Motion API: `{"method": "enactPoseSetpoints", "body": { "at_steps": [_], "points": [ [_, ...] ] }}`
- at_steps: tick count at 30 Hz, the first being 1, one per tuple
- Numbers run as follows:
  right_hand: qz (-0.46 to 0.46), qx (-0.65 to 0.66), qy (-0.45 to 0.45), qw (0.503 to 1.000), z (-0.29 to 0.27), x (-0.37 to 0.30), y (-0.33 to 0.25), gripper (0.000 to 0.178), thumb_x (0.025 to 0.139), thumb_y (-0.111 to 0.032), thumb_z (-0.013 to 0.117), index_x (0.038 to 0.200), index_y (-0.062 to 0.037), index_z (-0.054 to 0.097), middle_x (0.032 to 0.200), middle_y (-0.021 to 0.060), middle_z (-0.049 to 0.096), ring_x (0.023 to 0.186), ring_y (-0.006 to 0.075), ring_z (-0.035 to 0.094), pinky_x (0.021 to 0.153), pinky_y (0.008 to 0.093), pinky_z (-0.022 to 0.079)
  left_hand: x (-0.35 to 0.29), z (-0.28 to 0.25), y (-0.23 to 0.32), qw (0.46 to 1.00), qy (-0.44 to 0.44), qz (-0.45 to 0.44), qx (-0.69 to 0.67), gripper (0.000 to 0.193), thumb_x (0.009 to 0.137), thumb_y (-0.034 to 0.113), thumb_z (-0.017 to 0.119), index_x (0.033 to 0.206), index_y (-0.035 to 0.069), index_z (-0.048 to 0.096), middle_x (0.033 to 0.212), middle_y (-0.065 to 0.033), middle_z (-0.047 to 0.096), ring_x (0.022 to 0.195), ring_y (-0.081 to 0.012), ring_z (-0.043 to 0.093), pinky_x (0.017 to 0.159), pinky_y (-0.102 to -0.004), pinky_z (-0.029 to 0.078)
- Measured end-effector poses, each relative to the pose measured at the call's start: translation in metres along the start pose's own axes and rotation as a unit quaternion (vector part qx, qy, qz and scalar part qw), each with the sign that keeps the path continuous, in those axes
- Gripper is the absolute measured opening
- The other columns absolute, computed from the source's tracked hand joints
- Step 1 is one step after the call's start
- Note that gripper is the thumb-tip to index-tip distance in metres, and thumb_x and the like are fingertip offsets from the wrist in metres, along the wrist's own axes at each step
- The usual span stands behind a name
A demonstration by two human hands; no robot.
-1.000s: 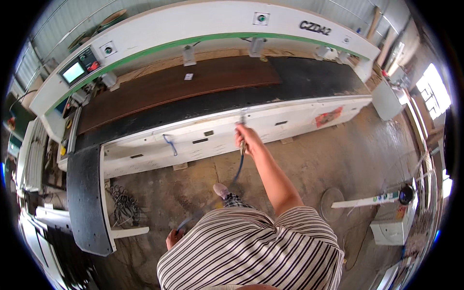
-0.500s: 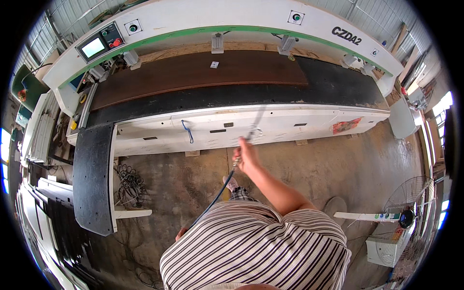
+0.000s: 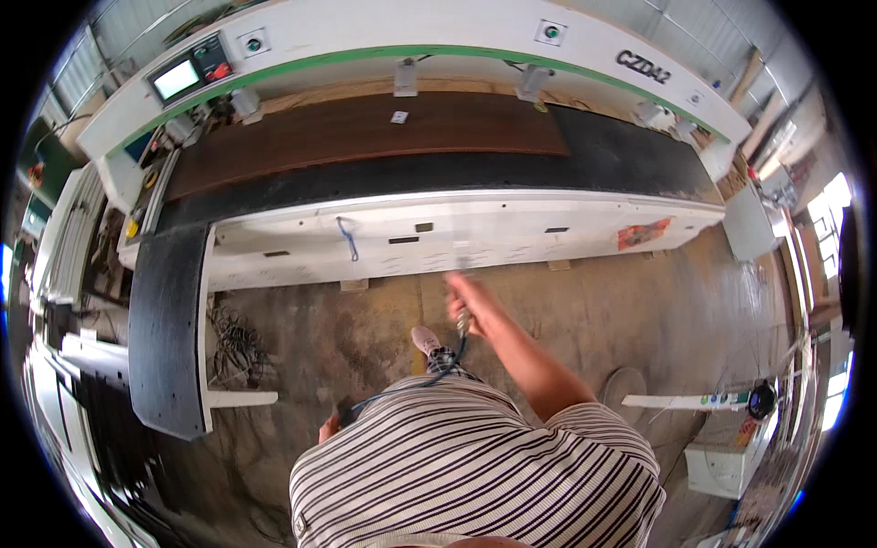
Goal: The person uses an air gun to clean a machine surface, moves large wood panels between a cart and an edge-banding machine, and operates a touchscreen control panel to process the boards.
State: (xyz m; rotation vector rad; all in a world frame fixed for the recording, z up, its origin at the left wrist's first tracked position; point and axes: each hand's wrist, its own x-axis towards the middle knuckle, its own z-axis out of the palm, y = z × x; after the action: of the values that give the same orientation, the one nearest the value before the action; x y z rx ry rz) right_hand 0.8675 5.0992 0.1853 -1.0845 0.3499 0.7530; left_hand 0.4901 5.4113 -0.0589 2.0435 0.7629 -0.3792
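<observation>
My right hand [image 3: 475, 303] is wrapped round an air blow gun; its metal hose fitting [image 3: 463, 321] shows below the fist. Motion smears the nozzle, which points away from me toward the machine's white front. A dark blue air hose [image 3: 429, 381] runs from the fitting across my striped shirt toward my left side. Down there my left hand [image 3: 329, 427] is mostly hidden by the shirt, beside a dark shape, and whether it grips anything does not show. Beyond my right hand lies a long brown board [image 3: 365, 139] on the machine's black bed [image 3: 603, 151], with a small white card [image 3: 400, 117] on it.
A black side table [image 3: 169, 329] juts toward me on the left, with tangled cable [image 3: 237, 352] on the floor beside it. A blue cord [image 3: 348, 239] hangs on the machine front. A fan [image 3: 761, 399] stands at the right. The control panel [image 3: 187, 73] is at the far left.
My right hand has moved slightly down and right with the blow gun. The hose now bends more sharply across my shirt. The view has shifted a little.
</observation>
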Motion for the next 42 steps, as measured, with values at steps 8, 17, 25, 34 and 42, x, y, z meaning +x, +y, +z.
{"method": "enactPoseSetpoints", "body": {
  "at_steps": [8,17,25,34,42],
  "points": [
    [0.005,-0.013,-0.141,0.990,0.164,0.068,0.030,0.036,0.093,-0.036,0.067,0.086,-0.0043,0.054,0.062,0.0039,0.054,0.045,0.0088,0.051,0.041,0.0271,0.046,-0.036,0.002,-0.020,0.998,0.060,0.011,0.025,0.030,0.082,0.031,0.067,0.102,0.009,0.068,0.095,-0.0191,0.070,0.095,-0.0318,0.068,0.079,-0.0409,0.052],
    [0.130,-0.237,-0.361,0.893,0.332,0.098,0.070,0.037,0.093,-0.038,0.066,0.090,-0.0039,0.053,0.061,0.0003,0.052,0.043,0.0060,0.050,0.040,0.0233,0.045,-0.092,0.055,-0.059,0.988,0.087,-0.080,-0.101,0.030,0.083,0.033,0.067,0.099,0.008,0.068,0.093,-0.0195,0.070,0.093,-0.0326,0.069,0.077,-0.0422,0.052],
    [0.070,-0.306,-0.409,0.857,0.337,0.121,0.103,0.043,0.087,-0.042,0.073,0.086,-0.0016,0.060,0.060,0.0006,0.054,0.044,0.0075,0.051,0.039,0.0233,0.044,-0.118,0.070,-0.067,0.978,0.097,-0.120,-0.141,0.031,0.084,0.035,0.067,0.097,0.007,0.068,0.092,-0.0203,0.069,0.091,-0.0339,0.069,0.076,-0.0429,0.052],
    [0.118,-0.463,-0.488,0.730,0.271,0.059,0.099,0.042,0.089,-0.041,0.072,0.085,-0.0004,0.061,0.058,0.0017,0.053,0.041,0.0077,0.048,0.038,0.0256,0.042,-0.122,0.061,-0.071,0.976,0.110,-0.126,-0.139,0.032,0.085,0.036,0.067,0.095,0.006,0.067,0.090,-0.0213,0.069,0.089,-0.0355,0.068,0.074,-0.0437,0.052],
    [0.081,-0.303,-0.252,0.915,0.176,0.073,0.068,0.043,0.091,-0.042,0.068,0.080,-0.0019,0.057,0.057,0.0051,0.055,0.039,0.0150,0.054,0.037,0.0281,0.045,-0.099,0.041,-0.077,0.982,0.096,-0.113,-0.120,0.034,0.086,0.037,0.067,0.094,0.004,0.067,0.088,-0.0222,0.069,0.088,-0.0369,0.068,0.073,-0.0444,0.052]
  ]
}}
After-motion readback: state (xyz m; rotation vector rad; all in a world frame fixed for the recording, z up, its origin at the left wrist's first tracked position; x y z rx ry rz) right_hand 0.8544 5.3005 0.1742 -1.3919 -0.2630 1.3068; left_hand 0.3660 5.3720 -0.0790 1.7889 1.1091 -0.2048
